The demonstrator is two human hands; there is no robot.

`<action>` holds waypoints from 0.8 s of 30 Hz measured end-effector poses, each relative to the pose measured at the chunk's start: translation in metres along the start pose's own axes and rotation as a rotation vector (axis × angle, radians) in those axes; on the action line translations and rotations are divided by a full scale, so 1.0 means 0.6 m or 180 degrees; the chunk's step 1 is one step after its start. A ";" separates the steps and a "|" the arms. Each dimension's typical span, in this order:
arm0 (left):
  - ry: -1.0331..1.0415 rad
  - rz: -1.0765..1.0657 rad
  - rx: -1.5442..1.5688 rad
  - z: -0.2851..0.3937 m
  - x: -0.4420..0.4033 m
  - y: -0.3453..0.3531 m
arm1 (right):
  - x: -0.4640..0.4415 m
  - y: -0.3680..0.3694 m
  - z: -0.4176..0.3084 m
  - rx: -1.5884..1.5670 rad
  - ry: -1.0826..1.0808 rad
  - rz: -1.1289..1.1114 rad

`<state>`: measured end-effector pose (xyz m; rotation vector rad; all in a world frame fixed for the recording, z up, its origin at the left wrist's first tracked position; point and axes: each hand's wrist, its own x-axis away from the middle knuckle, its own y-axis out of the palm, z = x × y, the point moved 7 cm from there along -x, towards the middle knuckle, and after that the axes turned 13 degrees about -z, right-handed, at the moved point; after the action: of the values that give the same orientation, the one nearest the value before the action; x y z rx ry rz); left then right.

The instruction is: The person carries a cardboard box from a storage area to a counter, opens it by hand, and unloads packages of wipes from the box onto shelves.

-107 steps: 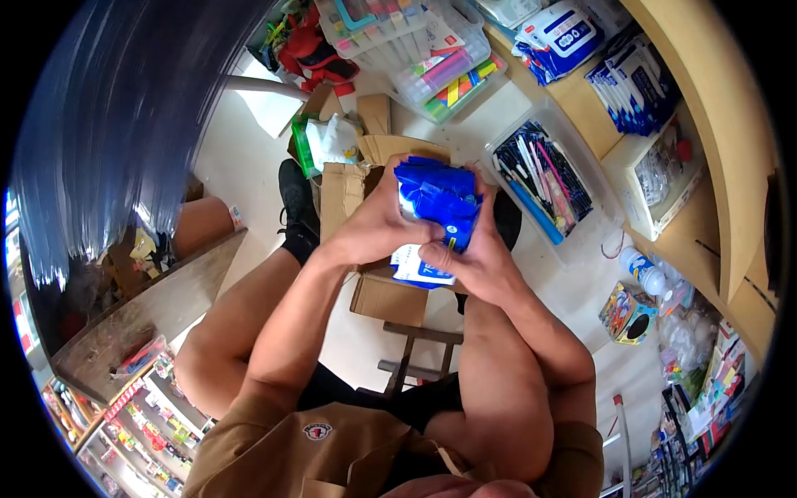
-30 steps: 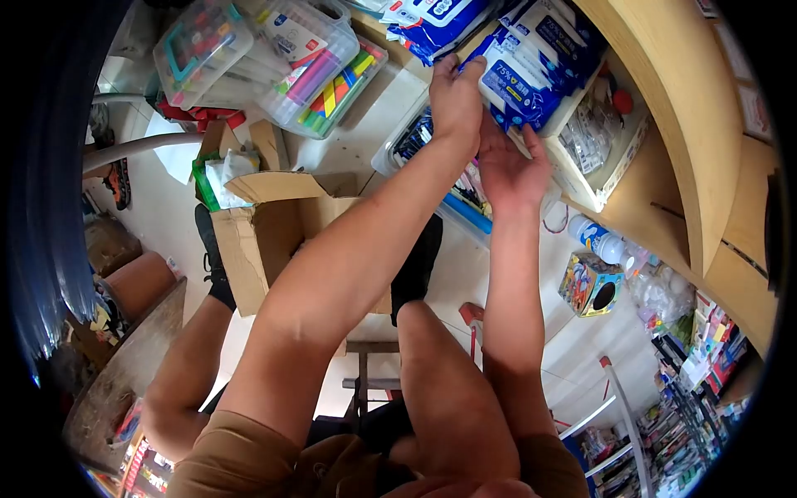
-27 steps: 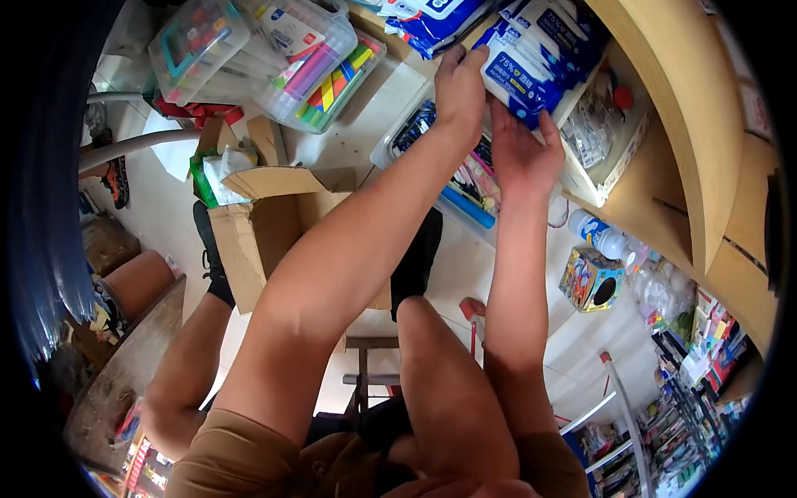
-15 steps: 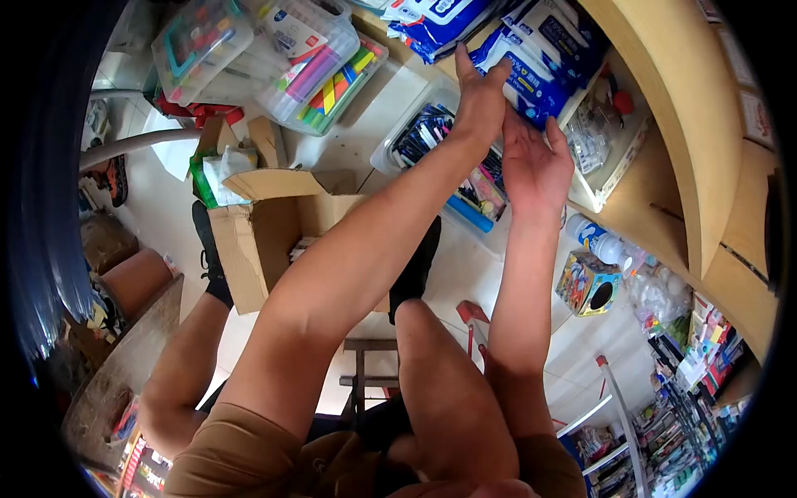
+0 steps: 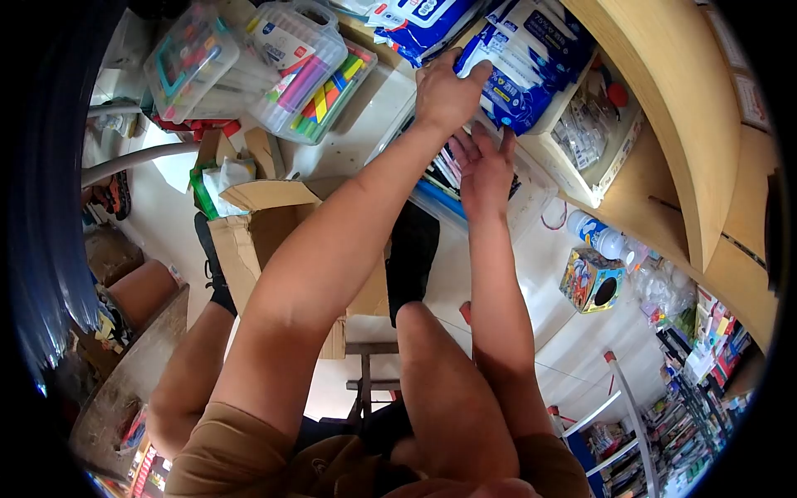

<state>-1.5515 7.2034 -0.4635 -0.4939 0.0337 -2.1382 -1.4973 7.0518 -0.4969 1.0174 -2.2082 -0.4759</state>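
Blue-and-white packs of wet wipes (image 5: 519,91) lie stacked on the wooden shelf at the top. My left hand (image 5: 444,95) is at the left edge of the front pack, with its thumb on the wrapper and its fingers round the side, partly hidden. Below the pack, my right hand (image 5: 487,178) is palm up with fingers spread, fingertips near or at the pack's lower edge. Under both hands stands a clear plastic bin (image 5: 531,199) of pens and markers, partly covered by my forearm and hand.
An open cardboard box (image 5: 249,257) stands between my feet. Clear cases of markers (image 5: 290,75) are at the upper left. A white basket (image 5: 585,178) sits on the shelf at right. A bottle (image 5: 594,232), a colourful box (image 5: 591,280) and a metal ladder (image 5: 631,415) are further right.
The front pack has come slightly down towards me. My left hand has shifted left and down to its edge. My right hand has moved left and lower, over the pen bin.
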 end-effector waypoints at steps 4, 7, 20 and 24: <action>-0.0112 -0.0040 -0.0044 0.000 -0.003 -0.001 | -0.013 0.005 0.002 0.0243 -0.0244 0.0001; -0.0249 0.0064 0.0360 -0.002 0.008 -0.006 | 0.006 0.014 -0.005 0.0737 -0.0347 0.0155; -0.1125 -0.0250 0.2136 0.000 0.039 0.035 | -0.040 0.009 0.011 -0.2305 0.0112 -0.0343; -0.1004 -0.0146 0.1975 -0.025 0.002 0.036 | -0.021 0.030 -0.009 -0.2092 0.0108 -0.0022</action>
<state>-1.5406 7.1872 -0.4812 -0.4504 -0.7975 -1.9545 -1.4973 7.0729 -0.4882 0.6638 -1.8124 -1.0855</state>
